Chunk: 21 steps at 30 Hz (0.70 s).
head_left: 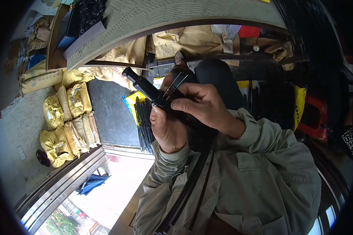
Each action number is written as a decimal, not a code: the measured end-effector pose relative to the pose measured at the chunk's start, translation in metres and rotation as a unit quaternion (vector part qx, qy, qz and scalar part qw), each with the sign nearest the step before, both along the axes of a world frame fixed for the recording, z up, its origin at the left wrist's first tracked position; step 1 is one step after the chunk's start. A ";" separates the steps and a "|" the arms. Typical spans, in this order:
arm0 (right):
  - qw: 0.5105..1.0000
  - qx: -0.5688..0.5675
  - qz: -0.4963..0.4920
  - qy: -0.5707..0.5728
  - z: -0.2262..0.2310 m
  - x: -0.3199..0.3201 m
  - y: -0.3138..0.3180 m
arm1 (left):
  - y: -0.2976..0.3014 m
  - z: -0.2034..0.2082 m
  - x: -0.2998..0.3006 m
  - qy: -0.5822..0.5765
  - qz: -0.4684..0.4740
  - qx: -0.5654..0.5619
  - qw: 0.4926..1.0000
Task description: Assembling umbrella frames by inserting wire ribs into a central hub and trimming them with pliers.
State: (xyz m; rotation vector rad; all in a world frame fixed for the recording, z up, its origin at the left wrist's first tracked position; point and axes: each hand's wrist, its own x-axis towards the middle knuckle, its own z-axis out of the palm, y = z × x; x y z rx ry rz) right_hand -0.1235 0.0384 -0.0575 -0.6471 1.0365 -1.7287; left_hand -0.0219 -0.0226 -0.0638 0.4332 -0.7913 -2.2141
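My left hand (166,131) is closed around a black tubular piece (146,87) with a stepped, narrower end that points up and to the left. Long black rods (200,172) run from beneath my hands down across my jacket toward the lower edge. Several thin metal pins (178,83) stick up from the side of the tube between my hands. My right hand (202,105) is closed at the tube's near side, with thumb and index finger beside the pins. Whatever its fingertips pinch is hidden.
Bundled black rods (143,127) lie on the dark floor at left, beside yellow plastic packaging (135,102). Stacked yellow sacks (68,129) line the left wall. Ahead stands a table with a patterned top (176,13). A red stool (313,117) is at right, and a blue umbrella (93,183) at lower left.
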 end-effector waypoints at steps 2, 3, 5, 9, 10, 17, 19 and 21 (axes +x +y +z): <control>0.999 -0.001 0.034 -0.029 -0.001 -0.008 -0.002 | 0.000 0.000 -0.003 -0.005 0.000 -0.009 1.000; 0.997 0.011 0.054 -0.046 -0.002 -0.011 -0.003 | 0.000 0.000 -0.004 -0.009 0.003 -0.019 1.000; 0.992 0.032 0.096 -0.076 -0.001 -0.014 -0.004 | -0.001 0.002 -0.002 -0.013 0.009 -0.031 0.999; 0.972 -0.007 0.113 -0.204 -0.001 -0.010 -0.001 | -0.007 0.016 0.008 -0.096 -0.055 -0.070 0.991; 0.973 -0.013 0.121 -0.197 0.000 -0.011 0.001 | -0.004 0.023 0.005 -0.081 -0.063 -0.070 0.992; 0.972 -0.178 -0.151 -0.021 0.033 0.011 0.000 | 0.018 0.059 -0.011 -0.060 0.101 -0.212 0.970; 0.962 -0.210 -0.165 0.064 0.033 0.013 -0.006 | 0.023 0.067 -0.012 -0.073 0.177 -0.271 0.943; 0.917 -0.251 -0.210 0.227 0.031 0.014 -0.013 | 0.022 0.067 -0.010 -0.082 0.215 -0.301 0.925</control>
